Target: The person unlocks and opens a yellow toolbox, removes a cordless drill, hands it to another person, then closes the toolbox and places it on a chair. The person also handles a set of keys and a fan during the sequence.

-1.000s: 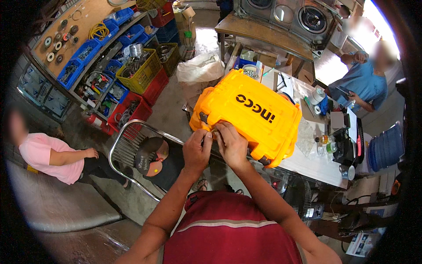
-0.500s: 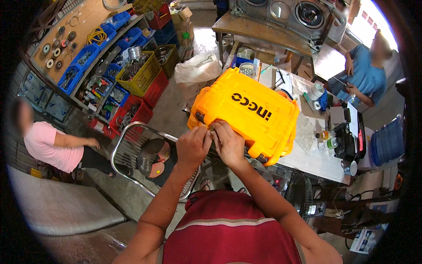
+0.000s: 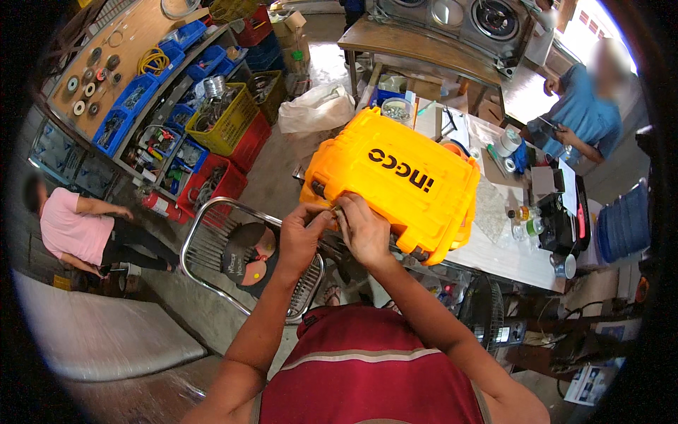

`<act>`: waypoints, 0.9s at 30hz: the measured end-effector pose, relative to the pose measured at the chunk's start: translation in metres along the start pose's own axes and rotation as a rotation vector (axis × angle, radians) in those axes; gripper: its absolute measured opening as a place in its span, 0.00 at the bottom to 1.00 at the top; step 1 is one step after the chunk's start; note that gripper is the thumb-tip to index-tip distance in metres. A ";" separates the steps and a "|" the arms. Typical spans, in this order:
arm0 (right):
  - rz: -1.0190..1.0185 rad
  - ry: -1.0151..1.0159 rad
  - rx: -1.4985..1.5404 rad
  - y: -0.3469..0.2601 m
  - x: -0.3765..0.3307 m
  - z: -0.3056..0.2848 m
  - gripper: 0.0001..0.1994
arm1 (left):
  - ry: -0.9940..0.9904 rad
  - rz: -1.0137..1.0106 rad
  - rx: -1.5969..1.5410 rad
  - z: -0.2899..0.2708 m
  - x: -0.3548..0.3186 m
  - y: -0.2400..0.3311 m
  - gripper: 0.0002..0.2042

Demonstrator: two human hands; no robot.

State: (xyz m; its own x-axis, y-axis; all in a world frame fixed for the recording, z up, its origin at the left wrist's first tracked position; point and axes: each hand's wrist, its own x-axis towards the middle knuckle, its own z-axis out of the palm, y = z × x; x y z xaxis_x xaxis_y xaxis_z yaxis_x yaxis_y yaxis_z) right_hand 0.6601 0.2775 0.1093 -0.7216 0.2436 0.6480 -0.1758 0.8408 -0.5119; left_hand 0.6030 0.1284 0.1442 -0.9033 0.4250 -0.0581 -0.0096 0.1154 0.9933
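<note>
While both hands have stayed pressed together at the near edge of the yellow hard-shell tool case point(image 3: 406, 185) over the last second, little has shifted: the case sits in the same spot on the desk point(image 3: 508, 256), lid down, so the work at its front edge appears unfinished. The left hand point(image 3: 300, 237) is curled with thumb and fingertips pinching something small at the case's rim, and the right hand point(image 3: 365, 230) is bent over the same spot, fingers tucked against the edge; what they pinch is too small to tell, though it looks like a latch. Near the case's far side lie a roll of tape point(image 3: 507, 141), small bottles point(image 3: 526, 219) and a black device point(image 3: 561, 219), crowding the desk. Just below the hands stands a metal-framed chair point(image 3: 233, 258). To the left, shelves hold blue, yellow and red bins point(image 3: 226, 120). One person in pink point(image 3: 74, 230) crouches on the floor, and another in blue point(image 3: 586, 116) stands beyond the desk, both well apart from the case.
</note>
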 end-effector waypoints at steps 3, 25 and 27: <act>0.011 -0.004 -0.003 0.000 -0.001 0.000 0.12 | 0.062 -0.016 -0.074 0.000 -0.003 0.001 0.06; -0.027 -0.011 -0.013 0.003 0.000 -0.001 0.15 | 0.129 0.766 1.063 0.014 -0.004 0.029 0.10; -0.031 -0.009 -0.011 0.003 0.000 -0.002 0.16 | 0.103 0.698 0.990 0.013 0.001 0.031 0.11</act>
State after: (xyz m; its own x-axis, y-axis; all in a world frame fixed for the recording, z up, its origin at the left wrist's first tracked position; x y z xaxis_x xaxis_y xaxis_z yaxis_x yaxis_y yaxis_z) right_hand 0.6609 0.2809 0.1082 -0.7219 0.2128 0.6585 -0.1912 0.8532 -0.4853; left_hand 0.6074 0.1440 0.1739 -0.6140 0.6013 0.5113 0.7831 0.5451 0.2994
